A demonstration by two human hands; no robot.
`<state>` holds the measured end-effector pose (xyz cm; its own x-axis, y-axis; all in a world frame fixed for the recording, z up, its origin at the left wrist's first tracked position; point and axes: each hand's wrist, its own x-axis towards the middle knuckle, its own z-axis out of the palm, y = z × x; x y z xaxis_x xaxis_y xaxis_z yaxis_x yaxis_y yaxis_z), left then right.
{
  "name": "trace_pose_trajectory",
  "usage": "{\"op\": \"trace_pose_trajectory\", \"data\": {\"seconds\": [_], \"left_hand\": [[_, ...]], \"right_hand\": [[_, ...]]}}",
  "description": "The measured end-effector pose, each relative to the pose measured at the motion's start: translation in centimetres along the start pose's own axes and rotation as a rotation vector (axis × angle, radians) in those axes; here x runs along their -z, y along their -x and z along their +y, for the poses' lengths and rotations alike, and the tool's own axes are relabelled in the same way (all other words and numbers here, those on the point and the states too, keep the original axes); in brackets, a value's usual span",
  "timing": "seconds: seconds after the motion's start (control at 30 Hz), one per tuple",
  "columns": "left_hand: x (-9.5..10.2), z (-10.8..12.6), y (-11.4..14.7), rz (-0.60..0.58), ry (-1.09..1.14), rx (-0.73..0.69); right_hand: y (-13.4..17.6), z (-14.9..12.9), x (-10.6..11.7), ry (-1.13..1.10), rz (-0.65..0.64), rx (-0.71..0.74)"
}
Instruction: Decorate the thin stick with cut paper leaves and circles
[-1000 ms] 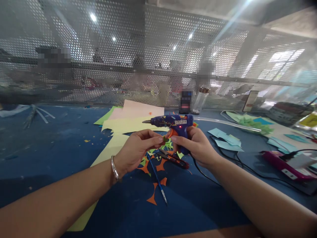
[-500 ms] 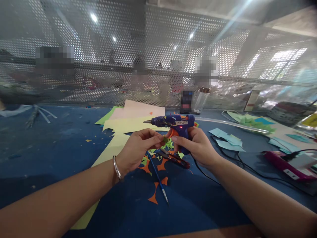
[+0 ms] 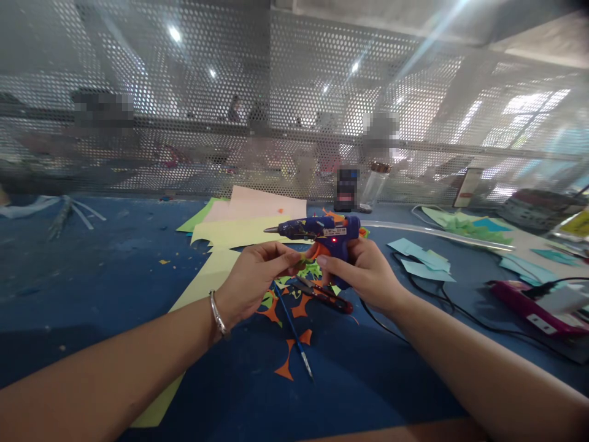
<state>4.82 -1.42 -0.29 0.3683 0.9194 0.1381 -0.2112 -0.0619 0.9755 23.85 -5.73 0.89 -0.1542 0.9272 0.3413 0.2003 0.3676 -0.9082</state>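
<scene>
My right hand (image 3: 368,270) is closed around the handle of a blue hot glue gun (image 3: 317,228), its nozzle pointing left and a small red light lit. A long clear glue stick (image 3: 437,235) runs out of its back end. Just below the barrel, my left hand (image 3: 262,270) pinches a small green paper piece (image 3: 304,260), partly hidden by the fingers. The fingertips of both hands are close together at the orange trigger. Beneath them lie scissors (image 3: 324,296), a blue paintbrush (image 3: 294,334) and orange paper scraps (image 3: 285,368) on the blue table.
Yellow paper (image 3: 202,282) and pink paper (image 3: 267,201) lie left and behind. Light-blue paper pieces (image 3: 423,261) sit to the right, near a black cord and a purple power strip (image 3: 529,307). A clear bottle (image 3: 375,184) stands before the perforated metal screen (image 3: 276,73).
The glue gun has shifted very slightly left and tilted a little. The green piece in my left fingers has turned a little. Both hands otherwise keep their places.
</scene>
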Motion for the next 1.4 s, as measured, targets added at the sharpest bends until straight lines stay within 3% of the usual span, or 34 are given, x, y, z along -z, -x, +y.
{"op": "trace_pose_trajectory", "data": {"seconds": [0.23,0.47,0.63,1.03,1.4], "left_hand": [[0.5,-0.6,-0.5,0.072,-0.002,-0.041],[1.4,-0.7,-1.6,0.284,0.045,-0.119],[1.9,-0.9,-2.0,0.354,-0.003,-0.204],[2.2,-1.1,-2.0,0.386,-0.153,-0.329],[2.2,-0.8,-1.8,0.376,-0.199,-0.334]], "right_hand": [[-0.1,0.1,0.2,0.039,0.019,0.031],[-0.4,0.2,0.6,0.245,0.128,-0.011],[-0.6,0.8,0.9,0.421,0.154,-0.009],[-0.5,0.6,1.1,0.606,0.133,0.022],[-0.5,0.4,1.1,0.687,0.111,0.052]]}}
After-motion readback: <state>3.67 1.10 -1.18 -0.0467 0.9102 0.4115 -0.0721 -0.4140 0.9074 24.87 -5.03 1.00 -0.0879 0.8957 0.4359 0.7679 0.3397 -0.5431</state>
